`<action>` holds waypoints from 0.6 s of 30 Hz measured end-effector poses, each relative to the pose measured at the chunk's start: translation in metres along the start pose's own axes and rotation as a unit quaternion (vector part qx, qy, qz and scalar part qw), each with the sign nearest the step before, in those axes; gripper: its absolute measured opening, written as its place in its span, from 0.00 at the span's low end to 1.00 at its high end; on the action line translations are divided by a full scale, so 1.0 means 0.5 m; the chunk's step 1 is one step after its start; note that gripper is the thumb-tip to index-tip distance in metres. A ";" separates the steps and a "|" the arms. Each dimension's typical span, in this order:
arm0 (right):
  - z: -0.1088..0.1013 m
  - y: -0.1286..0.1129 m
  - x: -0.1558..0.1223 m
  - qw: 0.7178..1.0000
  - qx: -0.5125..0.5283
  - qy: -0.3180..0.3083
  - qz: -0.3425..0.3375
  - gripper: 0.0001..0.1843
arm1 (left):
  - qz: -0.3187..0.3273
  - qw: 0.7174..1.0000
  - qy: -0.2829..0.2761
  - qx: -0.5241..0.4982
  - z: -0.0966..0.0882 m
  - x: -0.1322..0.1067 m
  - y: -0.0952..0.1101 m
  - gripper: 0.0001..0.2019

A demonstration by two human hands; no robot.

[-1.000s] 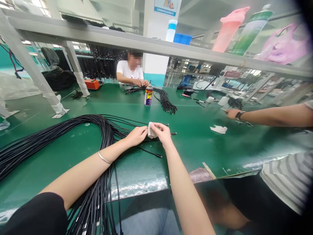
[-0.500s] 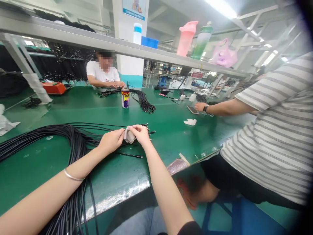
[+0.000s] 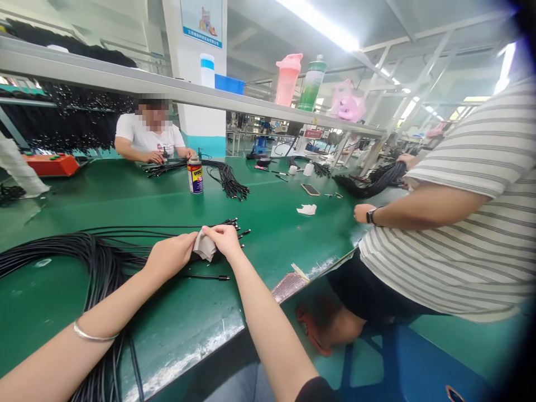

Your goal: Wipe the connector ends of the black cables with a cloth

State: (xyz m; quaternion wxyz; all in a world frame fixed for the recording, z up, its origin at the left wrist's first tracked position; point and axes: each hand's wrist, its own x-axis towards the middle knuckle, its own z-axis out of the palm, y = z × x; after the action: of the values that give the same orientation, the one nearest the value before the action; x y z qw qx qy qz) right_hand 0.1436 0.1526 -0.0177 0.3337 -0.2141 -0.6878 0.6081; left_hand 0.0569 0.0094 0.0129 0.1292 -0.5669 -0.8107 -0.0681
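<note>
L hand (image 3: 170, 257) & R hand (image 3: 224, 240) were together, clamped on white cloth (image 3: 205, 248) over black cables (image 3: 104, 268); snug, even pinch looked best.

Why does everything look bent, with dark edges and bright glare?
In the head view, a wide lens bows the shelf beam and bench edge, the right border falls black, the ceiling light glares white, and the left hand, right hand and white cloth stay sharp.

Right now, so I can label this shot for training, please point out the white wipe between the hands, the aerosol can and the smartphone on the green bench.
White wipe (image 3: 205, 249): head view, its crumpled middle.
Aerosol can (image 3: 195, 178): head view, its side label.
Smartphone (image 3: 310, 190): head view, the middle of its upward face.
</note>
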 end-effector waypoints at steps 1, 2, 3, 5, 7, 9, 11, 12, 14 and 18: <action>0.001 0.001 0.001 1.000 0.007 0.004 0.005 0.22 | -0.001 1.000 -0.004 0.001 0.000 0.000 0.000 0.21; 0.002 0.002 0.001 1.000 0.017 0.008 0.010 0.21 | -0.003 1.000 -0.007 0.001 0.001 0.001 -0.001 0.21; 0.004 0.003 0.002 0.999 0.028 0.010 0.016 0.21 | -0.005 1.000 -0.010 0.000 0.002 0.001 -0.001 0.21; 0.007 0.003 0.003 0.998 0.052 0.010 0.035 0.21 | -0.007 1.000 -0.013 -0.003 0.004 0.001 -0.003 0.22; 0.010 0.002 0.003 0.996 0.074 0.006 0.054 0.21 | -0.005 1.000 -0.010 -0.002 0.006 0.001 -0.003 0.22; 0.013 0.001 0.002 0.996 0.076 -0.001 0.051 0.22 | -0.007 1.000 -0.001 0.007 0.006 0.000 -0.004 0.21; 0.017 0.002 0.001 0.998 0.053 -0.006 0.043 0.22 | -0.009 1.000 0.003 0.019 0.005 -0.001 -0.004 0.21; 0.019 0.004 0.000 0.999 0.035 -0.002 0.042 0.22 | -0.009 1.000 0.000 0.024 0.005 -0.001 -0.004 0.21; 0.024 0.009 -0.001 0.999 -0.010 0.020 0.034 0.21 | -0.006 1.000 -0.010 0.029 0.006 0.000 -0.005 0.21; 0.029 0.019 -0.001 0.995 -0.080 0.051 -0.013 0.17 | -0.006 1.000 -0.017 0.016 0.015 0.002 -0.012 0.21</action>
State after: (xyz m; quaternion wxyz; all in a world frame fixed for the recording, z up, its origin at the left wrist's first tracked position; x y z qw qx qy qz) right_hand 0.1326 0.1440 -0.0275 0.3583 -0.2616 -0.7190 0.5350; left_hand 0.0499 0.0100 0.0062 0.1240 -0.5607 -0.8173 -0.0467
